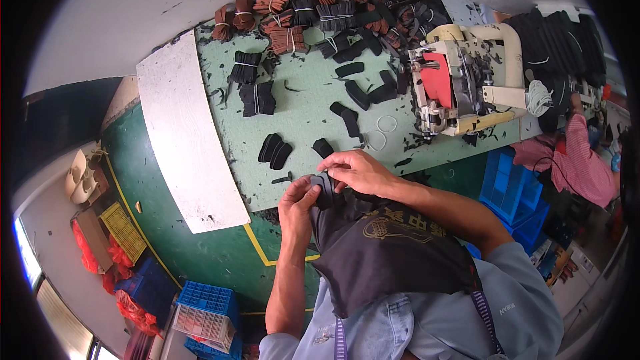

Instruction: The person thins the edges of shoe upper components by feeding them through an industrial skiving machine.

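Close to the front of the apron, a few small dark grey pieces (322, 188), leather-like and stacked, are gripped between both hands. My left hand (296, 205) is closed on them from the left, with its thumb pressed on their face. From the right, my right hand (359, 171) pinches their upper edge with bent fingers. Just beyond the hands lies a single small black piece (323, 147) on the green table (257, 160). A short fanned stack of black pieces (275, 152) rests to its left, and an angled pair of black pieces (345, 119) sits farther back.
A cream-coloured machine (460, 87) with a red plate stands at the table's right. Tied brown bundles (287, 39) and black bundles (258, 98) lie toward the back and left. A white board (193, 140) covers the left end. At right, blue crates (510, 187) stand near a person in pink (580, 160).
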`<state>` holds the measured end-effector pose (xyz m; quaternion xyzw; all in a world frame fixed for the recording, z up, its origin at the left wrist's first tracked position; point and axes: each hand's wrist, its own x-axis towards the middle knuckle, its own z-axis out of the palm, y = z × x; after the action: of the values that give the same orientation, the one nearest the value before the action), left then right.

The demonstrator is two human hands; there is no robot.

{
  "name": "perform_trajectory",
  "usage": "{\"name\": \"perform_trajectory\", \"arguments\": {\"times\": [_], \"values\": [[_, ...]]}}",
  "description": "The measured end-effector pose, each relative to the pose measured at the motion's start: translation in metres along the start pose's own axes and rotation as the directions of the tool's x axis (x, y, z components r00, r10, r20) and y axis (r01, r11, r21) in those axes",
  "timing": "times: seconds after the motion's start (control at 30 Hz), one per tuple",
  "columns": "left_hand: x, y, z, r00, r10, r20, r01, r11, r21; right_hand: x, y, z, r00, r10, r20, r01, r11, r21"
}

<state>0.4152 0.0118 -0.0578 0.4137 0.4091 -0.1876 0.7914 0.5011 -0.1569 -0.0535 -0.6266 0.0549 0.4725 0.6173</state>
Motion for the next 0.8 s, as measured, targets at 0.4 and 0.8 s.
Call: {"name": "perform_trajectory", "arguments": {"times": [0.4,0.8], "values": [[-0.002,0.004,0.002,0.996,-0.079,0.05,0.078,0.997,0.022,-0.002,0.004,0.004,0.999,-0.042,-0.008,0.042,0.997,-0.059],[0.021,-0.013,-0.026,0.995,0.05,-0.083,-0.039,0.991,0.131,0.012,0.032,0.008,0.969,-0.16,-0.19,0.128,0.977,-0.17]]}}
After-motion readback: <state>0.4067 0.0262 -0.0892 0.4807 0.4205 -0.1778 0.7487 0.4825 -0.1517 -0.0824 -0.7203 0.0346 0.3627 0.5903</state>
